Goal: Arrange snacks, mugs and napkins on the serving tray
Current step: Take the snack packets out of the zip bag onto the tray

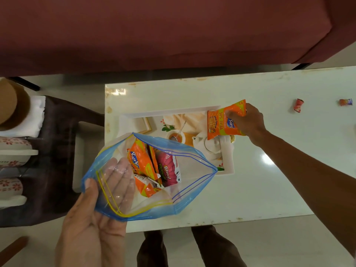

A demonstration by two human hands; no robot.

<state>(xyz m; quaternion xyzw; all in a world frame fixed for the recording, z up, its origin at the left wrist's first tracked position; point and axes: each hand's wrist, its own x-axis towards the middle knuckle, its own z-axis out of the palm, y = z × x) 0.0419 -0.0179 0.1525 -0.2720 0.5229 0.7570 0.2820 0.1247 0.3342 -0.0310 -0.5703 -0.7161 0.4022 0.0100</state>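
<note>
The task is judged to be at an early stage. The serving tray [173, 111], a white rectangular one printed with a teapot and cup scene, is set on the white desk [269, 189], and no snack is seen lying flat on it yet. One orange snack packet [221, 122] is held over the tray's far right corner by the right hand [248, 120], whose fingers [236, 122] are curled around the packet's upper half. Whether the packet's lower edge already touches the tray cannot be told.

A clear zip bag [173, 195] with a blue and yellow seal is held open above the tray's near left part by the left hand [90, 218]. Its near wall is pinched between the thumb outside and the straight fingers [119, 176] inside. More orange packets [138, 157] and a pink packet [167, 170] remain in the bag, so most of the snacks are still to be laid out.

What appear to be floral mugs [13, 145] and a stack of white napkins [36, 112] are seen on a dark chair [55, 151] left of the desk, well apart from the tray and untouched. Two small wrapped sweets [297, 106] lie on the desk to the far right.

The held packet looks glossy, puffed and crinkled, with yellow lettering on it.
</note>
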